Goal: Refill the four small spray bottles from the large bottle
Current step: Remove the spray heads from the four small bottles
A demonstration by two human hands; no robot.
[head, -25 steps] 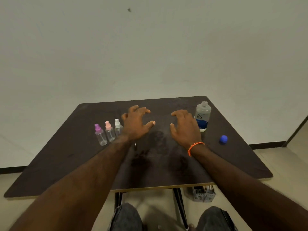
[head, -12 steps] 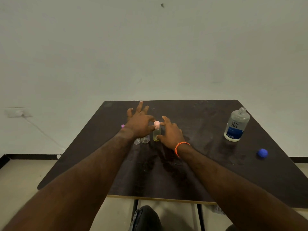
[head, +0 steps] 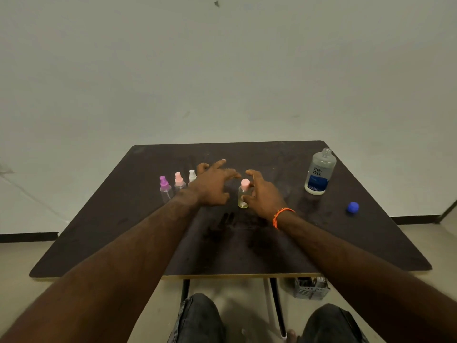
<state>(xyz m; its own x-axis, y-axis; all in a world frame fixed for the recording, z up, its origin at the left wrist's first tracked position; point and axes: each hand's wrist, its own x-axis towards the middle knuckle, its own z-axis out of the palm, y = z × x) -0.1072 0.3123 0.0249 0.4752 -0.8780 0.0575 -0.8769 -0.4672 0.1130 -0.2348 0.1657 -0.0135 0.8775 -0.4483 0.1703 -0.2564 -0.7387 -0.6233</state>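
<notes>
Nearest: knees in dark trousers at bottom edge, a grey crate [head: 311, 288] on the floor under the table's right side. Both forearms reach fwd over the dark table [head: 247, 256]; orange wristband [head: 280, 215] on the right wrist. Mid-table, right hand [head: 265, 194] has thumb low on the body and fingers curving round the far side of the pink-capped bottle [head: 244, 193], which stands upright w/ a little yellowish liquid at its base; looks like a light hold, though whether fingers actually press the cap I can't tell. Left hand [head: 212, 185] hovers just left of it, fingers spread and loose, gripping nothing. Behind/left of that hand stand 3 more small sprayers in a row: purple-capped bottle [head: 165, 189] leftmost, second pink sprayer [head: 179, 181] next, white-capped bottle [head: 192, 175] partly hidden by the hand. Right side, well apart: blue cap [head: 353, 207] lying loose, and further back the large bottle [head: 320, 172], upright, neck uncovered, blue label. Judgement: step is getting the first sprayer's top off, nothing refilled yet. Risks: small bottle is light and narrow, so a sideways twist w/o steadying could tip it and spill what's left; left hand's spread fingers sit close to the row and could knock those over; large bottle is uncapped, so a bump from the right arm would spill it.
</notes>
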